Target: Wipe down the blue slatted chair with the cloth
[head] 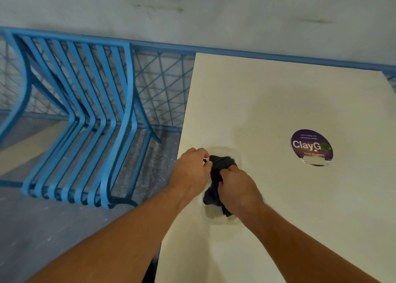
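At the left edge of a white table [278, 218], a dark, crumpled cloth [216, 176] is bunched between two hands, the left hand [190, 169] pinching its upper end with curled fingers, the right hand [237, 186] gripping its middle. The blue slatted chair [85, 115], its metal strips curved, stands untouched left of the table.

Both arms were bare: the left forearm [120, 235] and the right forearm [300, 235] showed uncovered skin from the near edge of the view up to the wrists. The left hand [190, 169] and the right hand [237, 186] were bare too, with knuckles and wrist bones plainly outlined.
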A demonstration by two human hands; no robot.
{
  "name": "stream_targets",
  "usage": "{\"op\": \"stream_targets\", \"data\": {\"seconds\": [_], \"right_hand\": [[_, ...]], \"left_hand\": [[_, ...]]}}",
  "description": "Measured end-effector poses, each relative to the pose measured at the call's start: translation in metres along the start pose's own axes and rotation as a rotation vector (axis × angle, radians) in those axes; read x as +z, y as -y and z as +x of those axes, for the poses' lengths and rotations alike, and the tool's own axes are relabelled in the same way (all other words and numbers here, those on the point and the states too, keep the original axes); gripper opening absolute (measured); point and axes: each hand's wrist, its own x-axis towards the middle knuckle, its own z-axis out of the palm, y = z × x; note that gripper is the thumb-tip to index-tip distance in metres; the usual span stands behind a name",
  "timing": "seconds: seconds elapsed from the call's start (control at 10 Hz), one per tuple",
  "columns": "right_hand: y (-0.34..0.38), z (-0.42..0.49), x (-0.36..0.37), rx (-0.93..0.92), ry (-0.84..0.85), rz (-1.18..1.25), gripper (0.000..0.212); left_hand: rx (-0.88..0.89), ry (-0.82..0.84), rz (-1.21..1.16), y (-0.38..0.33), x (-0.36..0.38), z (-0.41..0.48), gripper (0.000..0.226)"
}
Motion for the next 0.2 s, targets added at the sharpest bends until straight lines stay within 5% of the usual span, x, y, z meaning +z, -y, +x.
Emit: {"op": "stream_targets", "data": {"seconds": [0.2], "right_hand": [[0.001, 0.004, -0.01, 0.044, -0.08, 0.047, 0.022]], "left_hand": [[-0.013, 0.027, 0.118, 0.017, -0.021, -0.019, 0.038]]}}
